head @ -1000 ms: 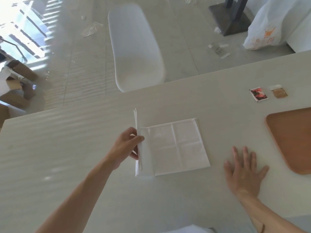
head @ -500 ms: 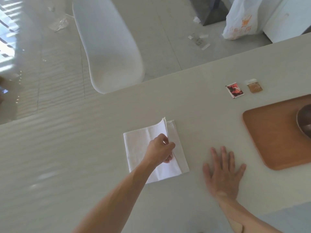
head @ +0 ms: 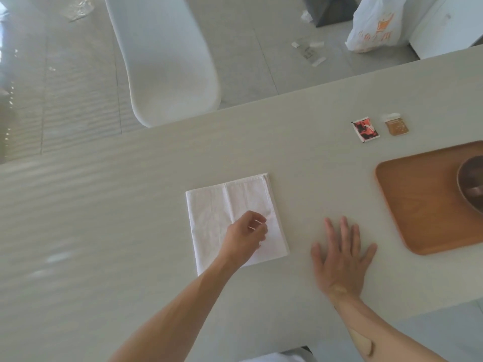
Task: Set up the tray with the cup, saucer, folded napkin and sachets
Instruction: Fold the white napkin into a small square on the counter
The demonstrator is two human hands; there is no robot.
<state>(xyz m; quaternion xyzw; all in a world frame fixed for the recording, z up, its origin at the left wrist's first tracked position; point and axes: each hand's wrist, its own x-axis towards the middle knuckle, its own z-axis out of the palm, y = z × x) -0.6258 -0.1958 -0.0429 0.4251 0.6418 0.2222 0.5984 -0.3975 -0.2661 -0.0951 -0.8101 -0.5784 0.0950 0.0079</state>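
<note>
A white napkin (head: 222, 212) lies folded in half on the table, its doubled edges on the right side. My left hand (head: 245, 231) rests on top of it near that edge, fingers curled on the upper layer. To the right of the napkin my right hand (head: 339, 257) lies flat on the table with fingers spread, holding nothing. A wooden tray (head: 418, 205) sits at the right, with a dark round dish (head: 471, 186) on it, cut off by the frame edge. Behind the tray lie a red sachet (head: 366, 129) and a brown sachet (head: 396, 125).
The pale table (head: 104, 218) runs across the view. A white chair (head: 162, 53) stands beyond its far edge. On the floor behind are a white plastic bag (head: 373, 27), scraps of wrapping (head: 308, 50) and a dark post base (head: 332, 9).
My left hand carried the napkin's left flap over to the right and laid it down flat, so the napkin is now folded in half. My right hand stayed flat on the table.
</note>
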